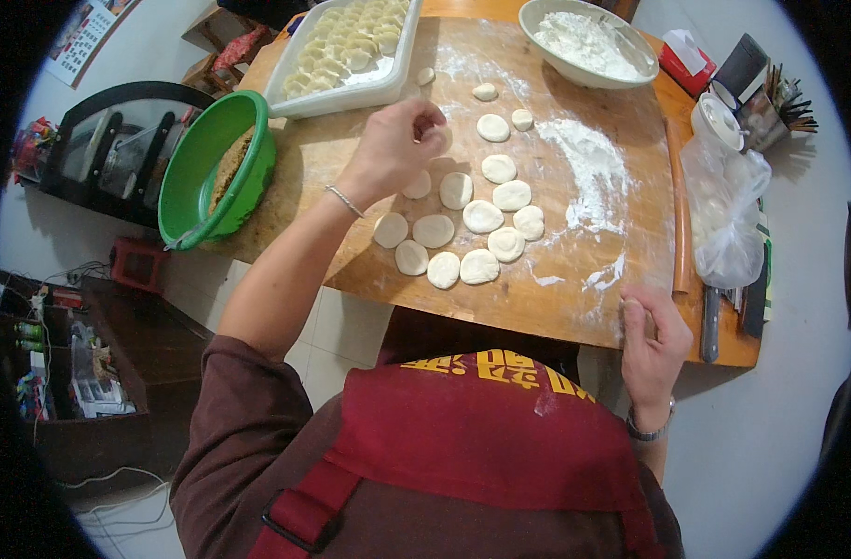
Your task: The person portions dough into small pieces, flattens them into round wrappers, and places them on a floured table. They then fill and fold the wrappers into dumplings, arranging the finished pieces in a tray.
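Observation:
My left hand (403, 140) is over the upper left of the floured wooden board (341, 168), fingers curled; whether they grip a small piece of dough is hard to tell. Below and right of it lie several flattened dough rounds (482, 216), with small dough pieces (485, 91) farther up. At the board's near right edge is my right hand (654, 335), thumb against curled fingers, no object visible in it. A white plastic tray (341, 99) of uncooked dumplings (355, 52) stands at the top left. Loose flour (593, 171) is spread on the board's right part.
A green basin (261, 164) with brown filling (231, 168) and a utensil is at left. A bowl of flour (586, 45) stands at the top right. Along the right edge lie a wooden rolling pin (679, 209), a tied plastic bag (729, 216), a black-handled knife (709, 325) and a chopstick holder (764, 119).

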The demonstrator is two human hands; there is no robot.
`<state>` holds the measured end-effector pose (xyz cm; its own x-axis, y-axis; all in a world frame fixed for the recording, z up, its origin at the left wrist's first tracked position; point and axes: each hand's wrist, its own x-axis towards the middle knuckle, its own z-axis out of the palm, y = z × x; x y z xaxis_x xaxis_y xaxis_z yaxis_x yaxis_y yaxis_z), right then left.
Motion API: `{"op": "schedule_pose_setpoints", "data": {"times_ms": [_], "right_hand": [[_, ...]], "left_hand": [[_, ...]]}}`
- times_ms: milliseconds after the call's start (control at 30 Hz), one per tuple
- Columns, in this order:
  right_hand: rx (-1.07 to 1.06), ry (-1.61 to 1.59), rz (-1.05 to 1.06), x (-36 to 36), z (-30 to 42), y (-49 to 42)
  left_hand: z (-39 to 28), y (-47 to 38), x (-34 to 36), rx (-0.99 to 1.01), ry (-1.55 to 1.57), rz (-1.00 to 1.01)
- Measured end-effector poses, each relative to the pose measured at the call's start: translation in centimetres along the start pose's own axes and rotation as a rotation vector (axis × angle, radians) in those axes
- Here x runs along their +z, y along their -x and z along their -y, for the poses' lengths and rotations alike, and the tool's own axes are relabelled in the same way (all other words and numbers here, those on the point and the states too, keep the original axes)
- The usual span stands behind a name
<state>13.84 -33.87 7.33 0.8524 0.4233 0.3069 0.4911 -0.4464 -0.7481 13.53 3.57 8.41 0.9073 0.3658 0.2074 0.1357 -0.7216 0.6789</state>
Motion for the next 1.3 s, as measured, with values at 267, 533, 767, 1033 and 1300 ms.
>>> {"op": "schedule_pose_setpoints", "data": {"times_ms": [267,533,767,1033,1300], "right_hand": [[0.004,0.002,0.021,0.4,0.1,-0.2],[-0.011,-0.015,0.072,1.4,1.1,-1.0],[-0.032,0.023,0.052,1.4,1.4,-0.7],[0.03,0.009,0.051,1.7,0.5,-0.9],[0.005,-0.016,0.02,2.1,-0.7,-1.5]], "left_hand": [[2.6,4.0,-5.4,-0.177,0.297,0.003],[5.9,3.8,-4.6,-0.093,-0.141,-0.084],[6.8,1.9,-4.0,0.171,-0.198,0.193],[7.3,-0.5,-2.9,0.031,-0.347,-0.092],[8.3,-1.8,0.0,0.165,-0.525,-0.053]]}}
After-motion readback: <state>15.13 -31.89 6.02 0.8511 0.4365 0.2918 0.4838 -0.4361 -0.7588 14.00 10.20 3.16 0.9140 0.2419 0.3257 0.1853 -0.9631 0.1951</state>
